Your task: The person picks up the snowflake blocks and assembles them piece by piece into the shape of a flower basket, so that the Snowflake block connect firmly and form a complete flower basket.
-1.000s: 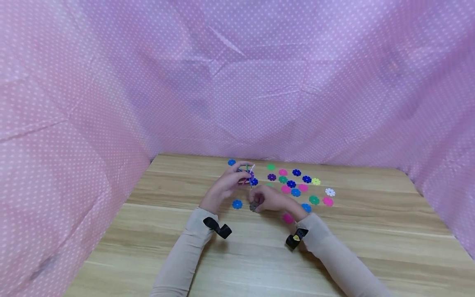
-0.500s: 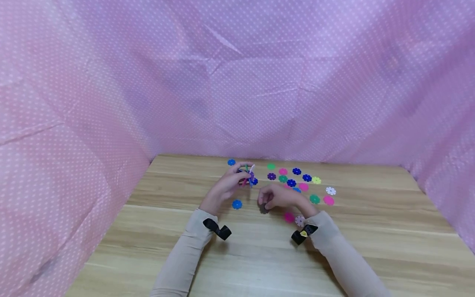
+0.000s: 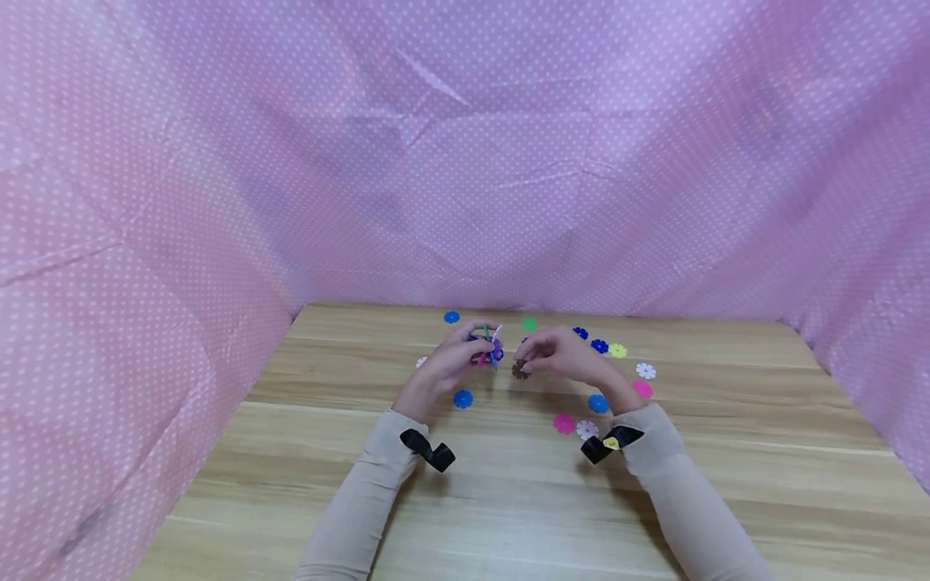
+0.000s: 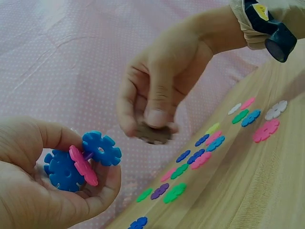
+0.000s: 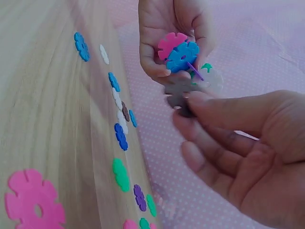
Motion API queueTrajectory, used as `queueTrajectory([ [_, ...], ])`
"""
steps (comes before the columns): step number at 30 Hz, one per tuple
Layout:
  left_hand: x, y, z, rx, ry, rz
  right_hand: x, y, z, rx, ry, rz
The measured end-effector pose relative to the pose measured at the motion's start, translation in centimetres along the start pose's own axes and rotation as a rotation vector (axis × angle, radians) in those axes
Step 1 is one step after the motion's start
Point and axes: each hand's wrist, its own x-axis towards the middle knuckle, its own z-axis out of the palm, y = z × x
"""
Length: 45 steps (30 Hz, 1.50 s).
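Note:
My left hand (image 3: pixel 452 360) grips a cluster of interlocked flower-shaped plastic discs. Blue discs (image 4: pixel 64 174) and a pink disc (image 4: pixel 83 165) show between thumb and fingers in the left wrist view. The right wrist view also shows a purple disc (image 5: pixel 196 71) edge-on and a white one (image 5: pixel 212 81) in the cluster. Between thumb and fingertips, my right hand (image 3: pixel 567 356) pinches a single brown flower disc (image 4: pixel 154 133). It is held in the air just right of the cluster, with a small gap between them in the head view.
Loose flower discs lie flat on the wooden table (image 3: pixel 465 500): a blue one (image 3: pixel 462 399) before the left hand, pink (image 3: pixel 563 424) and pale (image 3: pixel 587 429) ones near the right wrist, several more at right. A pink dotted cloth (image 3: pixel 465 161) walls the back and sides.
My right hand has carried the brown disc first rightward, then up and away from me to the height of the cluster. My left hand stays nearly in place, gripping the cluster.

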Motion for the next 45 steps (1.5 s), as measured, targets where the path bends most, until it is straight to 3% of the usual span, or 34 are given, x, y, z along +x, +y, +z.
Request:
queueTrajectory([
  [7, 0.0, -0.1, 0.3, 0.016, -0.008, -0.028, 0.2, -0.2, 0.2, 0.098, 0.199, 0.022],
  [12, 0.1, 0.0, 0.6, -0.004, -0.019, -0.019, 0.5, -0.4, 0.5, 0.141, 0.283, -0.014],
  [26, 0.0, 0.2, 0.9, -0.039, -0.021, -0.019, 0.7, -0.6, 1.1, 0.210, 0.340, -0.088],
  [34, 0.0, 0.2, 0.9, -0.036, -0.023, -0.030, 0.7, -0.7, 1.4, 0.181, 0.348, -0.114],
  [45, -0.4, 0.6, 1.3, -0.127, -0.063, -0.035, 1.0, -0.7, 2.4, 0.181, 0.467, -0.172],
])
